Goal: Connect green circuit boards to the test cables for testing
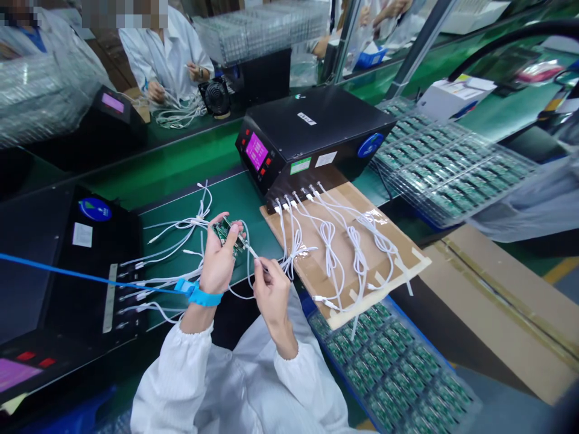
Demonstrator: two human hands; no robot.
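My left hand (219, 259) is closed around green circuit boards (222, 229), thumb pressed over them; how many it holds I cannot tell. A blue wrist strap (205, 295) circles that wrist, its cord running off to the left. Between the fingertips of my right hand (272, 286) is the plug end of a white cable (253, 251). Its tip points at the edge of the boards and appears to touch them; whether it is inserted is too small to see. More white cables (194, 222) lie on the green bench left of my hands.
A black tester (316, 129) with a pink screen stands ahead, bundled white cables (331, 247) running from it over a cardboard sheet (312, 274). Another black tester (58, 241) is at left. Trays of boards (389, 367) sit lower right and back right (447, 163). A co-worker (165, 54) handles cables opposite.
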